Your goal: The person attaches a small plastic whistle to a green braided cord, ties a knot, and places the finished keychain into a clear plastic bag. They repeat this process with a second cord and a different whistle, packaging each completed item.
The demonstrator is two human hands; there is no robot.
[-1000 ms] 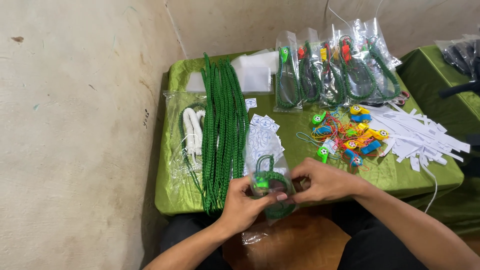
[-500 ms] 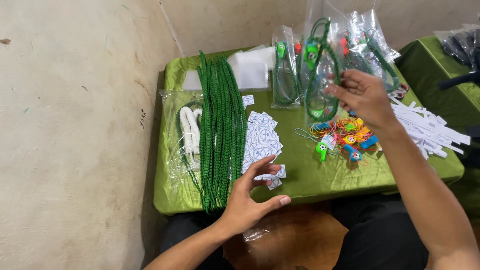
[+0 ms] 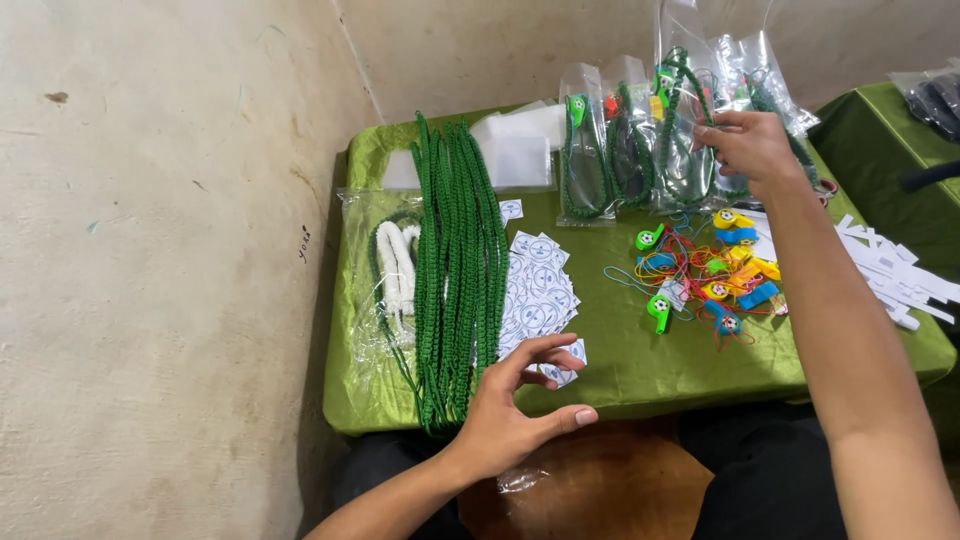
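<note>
At table's far edge, right hand pinches packed bag; left hand hovers spread.

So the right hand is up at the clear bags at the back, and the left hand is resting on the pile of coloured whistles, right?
Not quite. The head view shows the left hand at the near edge of the green table, fingers spread beside the small round stickers, apart from the coloured whistles. The right hand is indeed up at the clear bags at the back.
</note>
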